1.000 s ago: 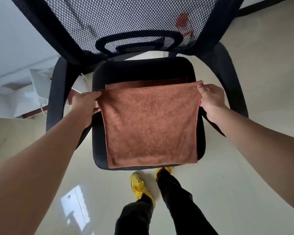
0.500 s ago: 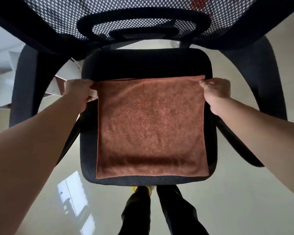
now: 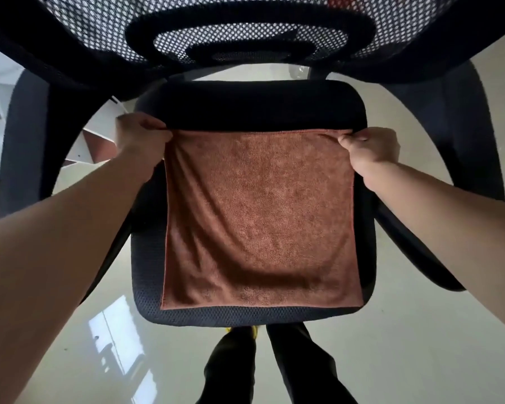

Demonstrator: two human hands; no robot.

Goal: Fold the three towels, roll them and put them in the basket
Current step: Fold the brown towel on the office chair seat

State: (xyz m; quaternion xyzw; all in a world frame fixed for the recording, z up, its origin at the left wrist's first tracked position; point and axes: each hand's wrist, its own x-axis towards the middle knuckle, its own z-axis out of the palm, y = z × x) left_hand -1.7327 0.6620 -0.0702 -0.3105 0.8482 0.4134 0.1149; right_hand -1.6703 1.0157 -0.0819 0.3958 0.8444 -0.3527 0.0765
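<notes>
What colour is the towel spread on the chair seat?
Rusty brown-orange, a plain towel; the head view shows it.

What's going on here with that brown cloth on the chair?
A person has a brown towel spread flat on a black chair seat. The left hand pinches its far left corner and the right hand its far right corner, with that edge stretched straight between them. No basket is in view.

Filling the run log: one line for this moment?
towel spread on chair seat | left hand pinches far-left corner | right hand pinches far-right corner
</notes>
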